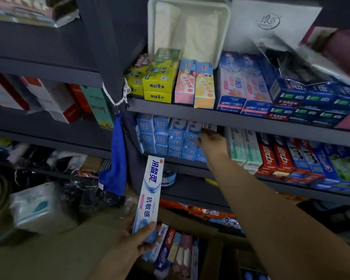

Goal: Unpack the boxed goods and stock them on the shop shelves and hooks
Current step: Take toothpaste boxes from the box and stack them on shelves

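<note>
Left hand [135,237] grips a long white-blue toothpaste carton [149,196]; right hand [211,139], fingers extended, touches stacked light-blue cartons [170,138]. Slide carton in flush, end outward.

A single head-worn camera gives the only view. It looks forward and somewhat downward from the person's own standpoint, close to a dark grey shelving unit [220,115] that fills most of the frame. The wide-angle lens bends the shelf edges, so they slope and curve toward the corners. Both forearms enter from the bottom edge and reach away from the lens. The left hand [136,237] is near the camera, low in the frame; the right hand [211,141] lies farther off, at the middle shelf.
</note>
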`<state>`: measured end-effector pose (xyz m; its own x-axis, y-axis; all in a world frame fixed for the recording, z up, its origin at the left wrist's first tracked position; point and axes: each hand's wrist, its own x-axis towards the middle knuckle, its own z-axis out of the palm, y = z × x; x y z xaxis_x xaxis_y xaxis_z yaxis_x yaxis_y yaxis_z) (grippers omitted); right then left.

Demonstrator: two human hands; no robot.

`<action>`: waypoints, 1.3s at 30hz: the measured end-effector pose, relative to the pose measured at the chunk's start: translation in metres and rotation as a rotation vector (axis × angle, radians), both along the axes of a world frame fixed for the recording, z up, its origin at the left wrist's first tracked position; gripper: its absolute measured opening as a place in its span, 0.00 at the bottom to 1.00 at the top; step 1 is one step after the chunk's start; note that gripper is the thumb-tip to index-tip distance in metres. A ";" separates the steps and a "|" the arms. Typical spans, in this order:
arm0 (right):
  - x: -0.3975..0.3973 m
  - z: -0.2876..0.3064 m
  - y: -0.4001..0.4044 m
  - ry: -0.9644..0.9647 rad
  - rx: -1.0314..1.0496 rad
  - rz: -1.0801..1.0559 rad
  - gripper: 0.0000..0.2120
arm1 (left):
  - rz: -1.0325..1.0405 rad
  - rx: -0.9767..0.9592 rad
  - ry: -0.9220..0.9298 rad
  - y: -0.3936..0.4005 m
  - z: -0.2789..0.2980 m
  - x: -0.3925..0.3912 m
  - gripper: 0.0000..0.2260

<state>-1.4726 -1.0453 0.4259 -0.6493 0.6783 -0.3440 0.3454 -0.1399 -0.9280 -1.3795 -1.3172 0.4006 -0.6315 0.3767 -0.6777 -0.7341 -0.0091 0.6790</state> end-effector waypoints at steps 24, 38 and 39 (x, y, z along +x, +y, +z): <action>0.193 -0.004 -0.025 -0.119 -0.158 0.550 0.02 | -0.119 0.020 0.200 0.107 0.019 0.061 0.17; 0.087 0.018 0.069 -0.075 0.030 0.326 0.17 | 0.158 -0.266 0.400 0.108 0.032 0.041 0.07; 0.075 0.019 0.070 -0.062 0.015 0.319 0.16 | 0.159 -0.271 0.403 0.106 0.032 0.042 0.08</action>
